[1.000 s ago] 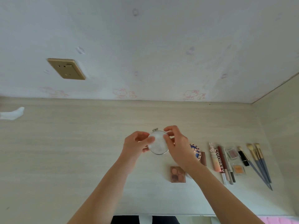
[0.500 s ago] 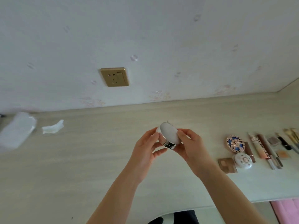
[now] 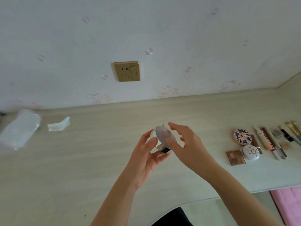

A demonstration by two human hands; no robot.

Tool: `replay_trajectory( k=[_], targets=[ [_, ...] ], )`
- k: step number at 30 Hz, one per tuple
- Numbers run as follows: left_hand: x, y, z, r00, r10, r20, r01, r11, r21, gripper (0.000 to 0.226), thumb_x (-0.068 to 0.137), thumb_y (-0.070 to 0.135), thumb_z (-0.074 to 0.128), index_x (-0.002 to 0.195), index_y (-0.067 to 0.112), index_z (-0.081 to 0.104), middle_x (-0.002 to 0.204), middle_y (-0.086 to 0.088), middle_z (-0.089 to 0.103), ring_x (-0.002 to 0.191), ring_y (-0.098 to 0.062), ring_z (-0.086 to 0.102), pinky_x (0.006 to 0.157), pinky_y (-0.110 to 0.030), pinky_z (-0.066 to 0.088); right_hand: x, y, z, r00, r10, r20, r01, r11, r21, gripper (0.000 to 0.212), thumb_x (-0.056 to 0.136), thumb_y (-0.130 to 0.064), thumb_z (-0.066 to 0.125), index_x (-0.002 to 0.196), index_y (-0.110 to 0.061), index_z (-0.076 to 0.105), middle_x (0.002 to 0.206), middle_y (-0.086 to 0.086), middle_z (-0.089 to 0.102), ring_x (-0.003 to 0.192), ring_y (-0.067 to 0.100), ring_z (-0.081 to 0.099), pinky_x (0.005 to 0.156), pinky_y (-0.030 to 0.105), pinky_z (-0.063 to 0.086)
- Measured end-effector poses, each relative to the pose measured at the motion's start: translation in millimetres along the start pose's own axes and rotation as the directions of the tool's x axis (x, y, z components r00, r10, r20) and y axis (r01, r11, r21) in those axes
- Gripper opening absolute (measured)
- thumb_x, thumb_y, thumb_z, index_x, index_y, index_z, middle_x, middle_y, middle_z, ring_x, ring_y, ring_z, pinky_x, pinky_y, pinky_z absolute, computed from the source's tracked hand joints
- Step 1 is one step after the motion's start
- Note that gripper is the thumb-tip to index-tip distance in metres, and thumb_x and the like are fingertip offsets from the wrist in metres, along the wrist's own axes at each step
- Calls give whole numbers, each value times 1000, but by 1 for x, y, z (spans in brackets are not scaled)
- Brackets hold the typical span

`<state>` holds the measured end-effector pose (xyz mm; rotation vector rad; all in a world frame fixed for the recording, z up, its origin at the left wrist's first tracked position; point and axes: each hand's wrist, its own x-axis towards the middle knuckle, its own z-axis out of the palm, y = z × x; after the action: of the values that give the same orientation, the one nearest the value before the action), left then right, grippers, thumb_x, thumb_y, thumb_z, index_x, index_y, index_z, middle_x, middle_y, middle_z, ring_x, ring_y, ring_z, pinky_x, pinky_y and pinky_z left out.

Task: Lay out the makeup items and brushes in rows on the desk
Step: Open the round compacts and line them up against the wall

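My left hand [image 3: 143, 160] grips a round silver compact [image 3: 162, 136] above the middle of the pale desk [image 3: 81, 160], tilted with its flat lid toward me. My right hand [image 3: 190, 147] is beside it with fingers spread; only the thumb touches the lid's lower edge. At the right lie rows of makeup: a blue patterned round compact [image 3: 242, 137], a white round compact [image 3: 250, 152], a brown eyeshadow palette [image 3: 235, 158], pink and brown tubes [image 3: 267, 141], a black lipstick [image 3: 286, 134] and gold-ferruled brushes [image 3: 293, 128] cut off by the frame edge.
A clear plastic bag [image 3: 19, 129] and a crumpled white tissue [image 3: 58, 125] lie at the back left by the wall. A gold wall socket [image 3: 127, 71] sits above the desk. Pink fabric [image 3: 288, 204] shows below the desk's front edge at the right.
My view has swung left, so the laid-out items now sit at the right edge. The silver compact has tilted in my left hand, and my right fingers have lifted off its rim.
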<state>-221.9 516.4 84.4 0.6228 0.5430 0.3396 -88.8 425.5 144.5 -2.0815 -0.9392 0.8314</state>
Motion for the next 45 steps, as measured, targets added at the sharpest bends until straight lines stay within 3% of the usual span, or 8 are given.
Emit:
replay_trajectory(
  k=[9, 12, 17, 21, 28, 33, 39, 45],
  targets=[
    [-6, -17, -17, 999, 18, -27, -17, 1000, 19, 50, 91, 21, 66, 135, 12, 43, 117, -15, 64, 96, -27, 66, 93, -41, 50, 18, 8, 3, 924, -150, 352, 197, 975, -100, 47, 81, -46, 66, 125, -43, 49, 122, -22, 52, 112, -2, 48, 98, 31, 46],
    [-3, -27, -27, 998, 59, 30, -62, 993, 96, 48, 91, 18, 65, 135, 11, 47, 122, -18, 62, 109, -29, 63, 98, -37, 47, 31, 22, 5, 896, -177, 406, 237, 966, -103, 46, 74, -55, 65, 114, -39, 53, 114, -16, 59, 105, 1, 54, 92, 33, 51],
    [14, -41, -49, 993, 113, 33, -118, 954, 276, 60, 75, 18, 78, 129, 13, 54, 130, -20, 58, 122, -38, 53, 101, -43, 47, 57, 56, 13, 833, -203, 515, 291, 952, -95, 53, 81, -44, 69, 130, -35, 52, 123, -19, 57, 115, 1, 53, 99, 28, 47],
    [32, -46, -70, 983, 182, -20, -154, 881, 447, 54, 70, 21, 80, 120, 13, 61, 120, -21, 63, 115, -42, 55, 99, -52, 45, 71, 77, 24, 820, -279, 499, 383, 916, -118, 53, 86, -51, 59, 135, -34, 47, 133, -19, 50, 121, -1, 47, 105, 28, 42],
    [60, -52, -101, 971, 237, 45, -232, 864, 446, 52, 69, 27, 83, 116, 14, 66, 117, -19, 65, 113, -35, 59, 92, -39, 52, 96, 93, 49, 780, -382, 496, 539, 813, -221, 40, 94, -46, 46, 124, -20, 51, 123, -5, 54, 109, 10, 50, 96, 35, 44],
    [68, -60, -112, 954, 296, 50, -281, 821, 497, 43, 68, 18, 73, 111, 16, 69, 115, -16, 67, 111, -33, 62, 93, -38, 52, 101, 102, 53, 766, -430, 478, 582, 779, -232, 41, 92, -48, 50, 130, -32, 49, 129, -15, 53, 112, 0, 49, 98, 25, 43],
    [63, -75, -114, 948, 285, 139, -317, 838, 444, 40, 68, 11, 75, 107, 9, 71, 104, -12, 71, 100, -23, 67, 82, -27, 53, 87, 111, 54, 773, -453, 444, 606, 733, -307, 62, 70, -71, 60, 122, -40, 50, 115, -24, 54, 105, -5, 51, 93, 27, 47],
    [37, -89, -108, 924, 343, 169, -373, 713, 594, 47, 58, 9, 82, 104, 14, 73, 103, -14, 72, 96, -23, 68, 78, -26, 54, 53, 112, 56, 762, -488, 425, 625, 724, -290, 73, 64, -57, 78, 129, -43, 46, 120, -25, 53, 107, -1, 52, 91, 33, 50]
  ],
)
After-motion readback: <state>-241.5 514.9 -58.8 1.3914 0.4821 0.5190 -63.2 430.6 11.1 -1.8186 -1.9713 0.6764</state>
